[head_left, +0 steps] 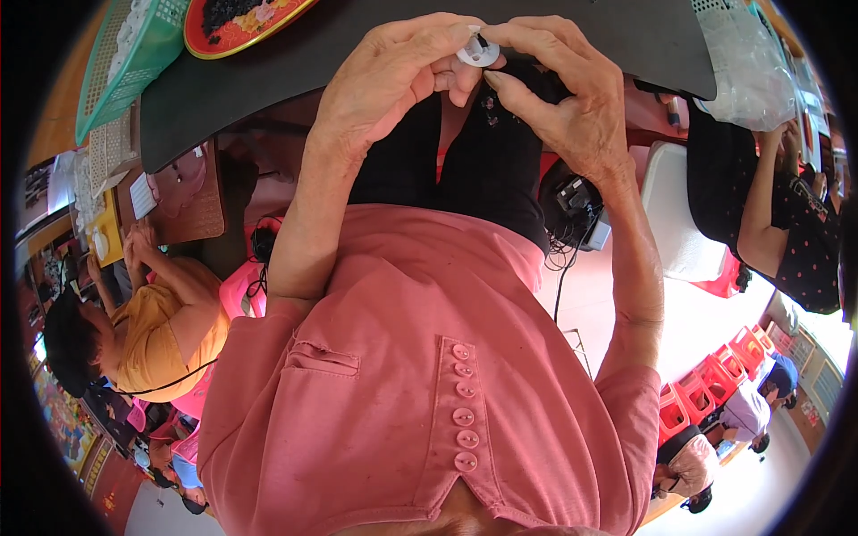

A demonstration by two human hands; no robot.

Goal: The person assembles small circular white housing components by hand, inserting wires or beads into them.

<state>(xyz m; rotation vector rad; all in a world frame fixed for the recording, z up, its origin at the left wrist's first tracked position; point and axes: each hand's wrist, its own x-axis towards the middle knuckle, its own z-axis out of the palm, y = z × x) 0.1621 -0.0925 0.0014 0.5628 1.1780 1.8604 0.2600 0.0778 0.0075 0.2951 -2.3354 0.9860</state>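
Both hands are busy with a small white round piece (480,56), which sits between the fingertips at the near edge of a black table (246,103); the left hand (389,71) is nearly closed, its fingers curled and its thumb and fingers pinching the piece from the left; the right hand (572,94) is half open, its forefinger reaching the far side of the piece and its thumb just beside the near side, though I cannot tell whether it truly grips or only steadies.

A dark bit (481,40) shows at the top of the piece, so the work on this one looks under way rather than finished; whether that bit is fully seated is too small to tell, and the piece is yet to be released.

To the far left, a red tray (204,46) holds many dark pieces (231,11) and some orange-pink ones (261,16), so plenty seems left if those are parts; a green basket (134,76) with white contents stands left of the tray.
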